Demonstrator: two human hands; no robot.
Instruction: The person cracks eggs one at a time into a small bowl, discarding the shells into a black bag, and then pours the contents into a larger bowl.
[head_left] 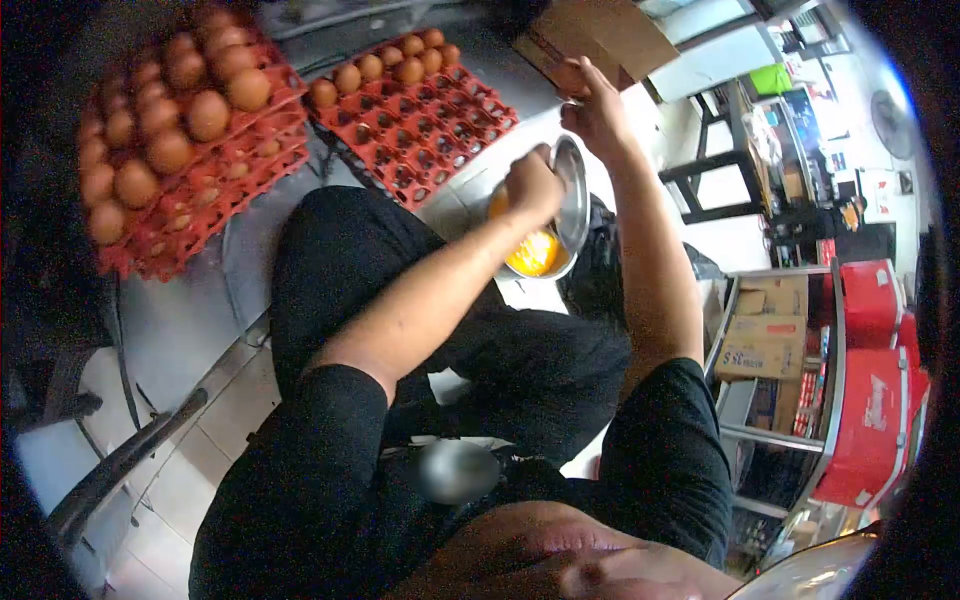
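Note:
My left hand point(535, 187) is closed at the rim of a shiny metal bowl point(572, 195), which looks tipped on its edge. Just below it, yellow beaten-looking egg point(533, 255) lies in a metal bowl point(566, 268); the hand and forearm cover part of this bowl. My right hand point(597, 110) is raised beyond the bowls, close to a cardboard box point(610, 40). Its fingers are bent but apart, with nothing clearly seen in them. Brown eggs point(408, 70) sit in the far rows of a red egg tray point(420, 130); its nearer cups hold none.
Stacked red trays point(215, 205) full of brown eggs point(208, 115) stand at the left. A black plastic bag point(598, 275) lies beside the bowls. At the right are a shelf with cartons point(765, 345), red panels point(870, 400) and a dark-framed table point(712, 180).

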